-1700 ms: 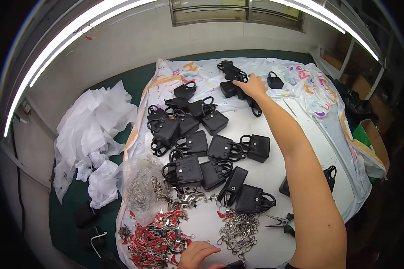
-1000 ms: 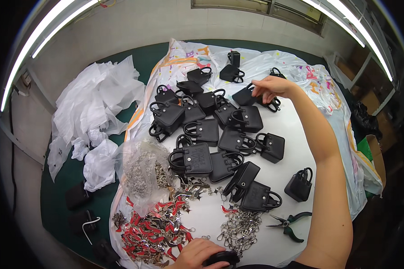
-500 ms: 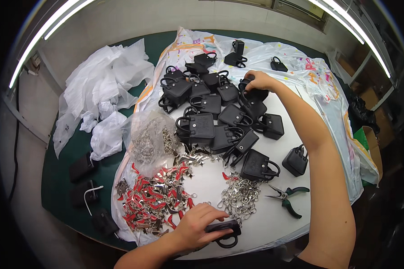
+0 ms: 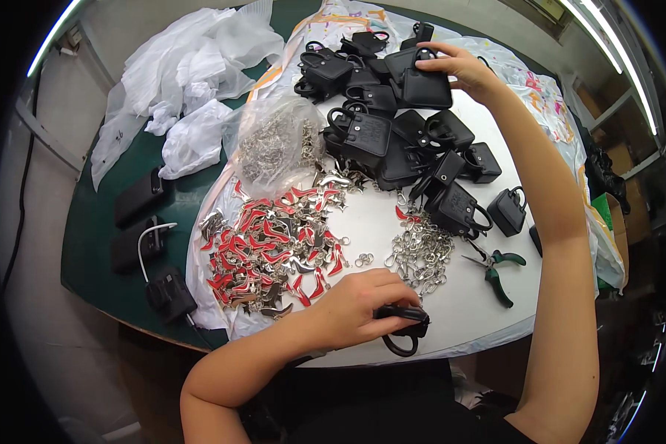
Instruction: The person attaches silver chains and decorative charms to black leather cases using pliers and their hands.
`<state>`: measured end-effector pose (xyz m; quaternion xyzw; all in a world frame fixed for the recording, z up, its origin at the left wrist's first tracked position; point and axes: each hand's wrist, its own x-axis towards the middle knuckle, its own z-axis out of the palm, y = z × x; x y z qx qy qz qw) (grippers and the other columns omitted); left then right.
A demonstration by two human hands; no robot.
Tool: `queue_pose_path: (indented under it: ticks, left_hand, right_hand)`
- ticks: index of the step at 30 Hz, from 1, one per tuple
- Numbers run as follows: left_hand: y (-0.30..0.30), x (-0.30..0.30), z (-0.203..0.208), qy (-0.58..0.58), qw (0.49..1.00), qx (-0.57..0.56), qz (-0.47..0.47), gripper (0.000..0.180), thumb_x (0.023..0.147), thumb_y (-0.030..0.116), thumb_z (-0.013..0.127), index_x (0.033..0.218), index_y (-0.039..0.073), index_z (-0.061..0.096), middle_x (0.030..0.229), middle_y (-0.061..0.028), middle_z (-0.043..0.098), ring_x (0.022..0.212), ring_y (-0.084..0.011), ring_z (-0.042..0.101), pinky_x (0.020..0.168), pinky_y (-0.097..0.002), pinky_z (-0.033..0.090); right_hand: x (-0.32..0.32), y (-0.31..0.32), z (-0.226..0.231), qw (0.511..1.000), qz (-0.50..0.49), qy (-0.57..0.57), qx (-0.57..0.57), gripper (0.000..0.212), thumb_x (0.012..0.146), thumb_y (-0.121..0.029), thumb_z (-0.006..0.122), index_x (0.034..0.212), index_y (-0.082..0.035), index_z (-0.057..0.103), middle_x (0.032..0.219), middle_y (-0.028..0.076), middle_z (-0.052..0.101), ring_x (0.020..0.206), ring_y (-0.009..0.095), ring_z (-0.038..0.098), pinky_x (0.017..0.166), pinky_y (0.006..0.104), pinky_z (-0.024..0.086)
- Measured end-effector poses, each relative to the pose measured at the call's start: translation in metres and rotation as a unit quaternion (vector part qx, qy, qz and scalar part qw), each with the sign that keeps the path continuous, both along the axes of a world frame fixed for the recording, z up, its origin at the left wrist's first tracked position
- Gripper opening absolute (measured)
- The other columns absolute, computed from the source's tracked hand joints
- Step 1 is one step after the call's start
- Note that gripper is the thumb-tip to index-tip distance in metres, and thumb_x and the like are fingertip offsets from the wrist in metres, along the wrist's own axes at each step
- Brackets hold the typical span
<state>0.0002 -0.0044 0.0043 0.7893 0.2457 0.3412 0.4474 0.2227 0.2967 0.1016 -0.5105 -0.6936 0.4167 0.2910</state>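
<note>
In the head view, the right hand (image 4: 466,70) is at the far side of the white surface (image 4: 459,314), its thumb and fingers pinched together on a boxy black leather-look mini handbag (image 4: 428,87) near the handle; whether that bag hangs clear of the black handbags (image 4: 370,100) under and beside it I cannot tell. The left hand (image 4: 366,307) is near the close edge, its fingers closed around a small black handbag with a loop handle (image 4: 414,317), seen nearly edge-on, its long axis running roughly left to right and its loop pointing toward the person's body. The two hands are well apart: the right hand's bag lies beyond the left hand and a little to its right, its squarish body tilted, with more bags and a loose heap of silver metal clasps (image 4: 422,255) between them. Those clasps lie just beyond the left hand, which is much the nearer one to them; a spread of red and silver shoe-shaped charms (image 4: 266,244) lies to its far left, and the pliers with dark green handles (image 4: 499,285) rest to its right, apart from both hands
</note>
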Motion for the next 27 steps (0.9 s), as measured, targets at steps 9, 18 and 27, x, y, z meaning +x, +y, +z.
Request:
queue_pose_path:
  ticks: [9,18,27]
  left_hand:
    - [-0.003,0.001,-0.004,-0.004,0.999,0.005,0.046,0.021,0.084,0.018,0.075,0.097,0.003,0.067,0.088,-0.0103,0.066,0.082,-0.0273,0.064,0.072,-0.0364,0.05]
    - [0.01,-0.02,0.014,-0.121,0.959,-0.16,0.2,0.017,0.086,0.01,0.073,0.1,0.0,0.068,0.09,-0.0041,0.071,0.08,-0.0093,0.065,0.074,-0.0249,0.051]
    - [0.031,-0.063,0.03,0.235,0.909,-0.044,0.342,0.022,0.079,0.019,0.079,0.09,0.001,0.07,0.082,-0.0077,0.07,0.07,-0.0139,0.064,0.065,-0.0295,0.05]
  right_hand:
    - [-0.071,-0.187,-0.043,0.921,0.345,-0.154,0.098,0.015,0.084,-0.006,0.07,0.099,-0.002,0.071,0.09,0.01,0.07,0.081,0.025,0.068,0.075,0.0375,0.054]
    - [-0.071,-0.194,-0.105,0.924,0.328,-0.092,0.175,0.016,0.077,-0.014,0.072,0.089,-0.003,0.071,0.091,0.012,0.066,0.083,0.03,0.065,0.074,0.0384,0.052]
    - [-0.076,-0.202,-0.106,0.953,0.27,-0.075,0.114,0.017,0.076,-0.015,0.077,0.083,-0.002,0.068,0.087,0.009,0.064,0.076,0.023,0.063,0.068,0.0341,0.051]
